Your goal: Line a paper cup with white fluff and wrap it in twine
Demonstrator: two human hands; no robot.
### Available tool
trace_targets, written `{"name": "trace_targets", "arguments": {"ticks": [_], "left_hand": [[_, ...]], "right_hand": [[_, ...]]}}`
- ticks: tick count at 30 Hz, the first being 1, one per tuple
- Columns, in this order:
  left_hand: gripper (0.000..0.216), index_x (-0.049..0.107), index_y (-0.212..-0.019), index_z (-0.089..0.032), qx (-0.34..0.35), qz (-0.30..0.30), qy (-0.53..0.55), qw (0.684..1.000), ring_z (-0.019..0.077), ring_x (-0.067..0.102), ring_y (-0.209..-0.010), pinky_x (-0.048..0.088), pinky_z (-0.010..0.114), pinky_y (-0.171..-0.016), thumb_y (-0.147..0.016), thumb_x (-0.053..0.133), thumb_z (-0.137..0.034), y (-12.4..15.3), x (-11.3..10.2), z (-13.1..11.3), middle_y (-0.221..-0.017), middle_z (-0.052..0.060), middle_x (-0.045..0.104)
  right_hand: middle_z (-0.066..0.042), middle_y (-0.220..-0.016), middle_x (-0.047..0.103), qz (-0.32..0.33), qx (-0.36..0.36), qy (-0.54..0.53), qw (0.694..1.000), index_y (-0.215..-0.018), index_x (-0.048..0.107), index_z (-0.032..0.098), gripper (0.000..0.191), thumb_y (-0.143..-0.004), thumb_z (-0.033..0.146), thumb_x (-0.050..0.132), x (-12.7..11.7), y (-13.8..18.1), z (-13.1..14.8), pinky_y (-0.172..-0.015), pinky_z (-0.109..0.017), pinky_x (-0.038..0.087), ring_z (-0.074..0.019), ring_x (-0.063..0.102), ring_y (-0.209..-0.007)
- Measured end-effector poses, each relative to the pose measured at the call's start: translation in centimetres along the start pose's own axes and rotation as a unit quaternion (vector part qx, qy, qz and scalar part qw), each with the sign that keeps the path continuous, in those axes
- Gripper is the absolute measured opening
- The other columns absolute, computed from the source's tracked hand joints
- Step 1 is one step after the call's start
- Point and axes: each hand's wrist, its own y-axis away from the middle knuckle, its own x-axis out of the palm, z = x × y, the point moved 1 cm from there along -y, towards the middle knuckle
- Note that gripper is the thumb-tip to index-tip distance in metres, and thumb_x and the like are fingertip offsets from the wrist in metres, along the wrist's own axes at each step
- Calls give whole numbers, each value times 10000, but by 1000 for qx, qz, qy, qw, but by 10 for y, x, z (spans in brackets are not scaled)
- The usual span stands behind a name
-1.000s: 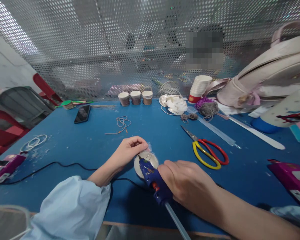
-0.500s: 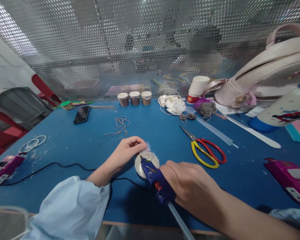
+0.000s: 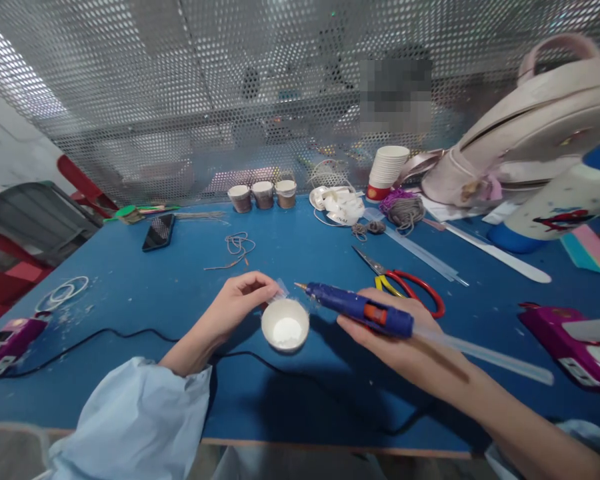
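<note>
A blue hot glue gun (image 3: 355,305) is gripped in my right hand (image 3: 385,340), its nozzle pointing left above the table and a clear glue stick (image 3: 485,353) sticking out of its back end. Left of it is a small white paper cup (image 3: 286,325), its mouth facing me and its white inside showing. The thumb and fingers of my left hand (image 3: 243,297) are closed at the cup's far left rim. A clear wisp of plastic or glue shows by those fingertips; what it is I cannot tell.
Red-and-yellow scissors (image 3: 415,290) lie beyond my right hand. Three filled cups (image 3: 263,195), a phone (image 3: 159,232), grey cord (image 3: 239,247), stacked paper cups (image 3: 387,172), yarn (image 3: 405,212) and a bottle (image 3: 565,207) stand farther back. A black cable (image 3: 275,365) crosses the table near me.
My right hand has drawn the glue gun out of the cup, rightward and up, and turned it nearly level. The cup's inside is now uncovered. My left hand stays at the rim.
</note>
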Motion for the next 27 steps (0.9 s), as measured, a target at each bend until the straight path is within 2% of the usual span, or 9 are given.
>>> {"name": "trace_targets", "arguments": {"ticks": [5, 8, 12, 16, 23, 27], "left_hand": [[145, 673, -743, -166, 34, 14, -21, 999, 169, 595, -827, 448, 272, -721, -767, 691, -307, 10, -7, 0, -875, 61, 683], [108, 683, -741, -175, 64, 24, -42, 997, 176, 598, -891, 453, 281, -778, -786, 680, -273, 15, -11, 1, -913, 62, 679], [57, 700, -762, -183, 93, 35, -55, 994, 185, 595, -952, 449, 305, -851, -789, 683, -230, 19, -16, 4, -985, 72, 656], [35, 707, -800, -202, 129, 55, -59, 988, 194, 597, -981, 457, 332, -864, -802, 672, -199, 21, -19, 5, -1043, 76, 631], [57, 687, -802, -193, 155, 73, -110, 979, 225, 574, -1061, 456, 352, -867, -832, 639, -199, 25, -21, 6, -1061, 97, 625], [66, 678, -831, -187, 171, 81, -141, 972, 222, 574, -1053, 455, 350, -861, -851, 615, -188, 27, -21, 6, -1052, 102, 623]], "right_hand": [[30, -596, 588, -20, 75, 23, 997, -706, 577, 222, 191, -808, 383, 593, 3, -7, -22, -499, -242, 405, -139, 537, -532], [16, -603, 591, -2, 96, 39, 995, -695, 562, 218, 215, -819, 393, 568, 9, -10, -37, -487, -255, 405, -158, 548, -544], [-27, -744, 670, 24, 127, 40, 991, -793, 616, 195, 180, -830, 356, 547, 20, -17, -53, -619, -294, 479, -206, 634, -701], [-58, -921, 692, 21, 126, 36, 991, -939, 650, 179, 237, -867, 358, 512, 27, -19, -63, -791, -334, 489, -230, 650, -886], [-99, -999, 687, 52, 96, 116, 987, -1020, 656, 148, 287, -908, 342, 474, 21, -10, -64, -858, -375, 489, -255, 642, -976], [-135, -1037, 699, 55, 71, 179, 980, -1058, 650, 119, 342, -889, 382, 511, 11, 8, -68, -857, -409, 513, -291, 634, -1031]]}}
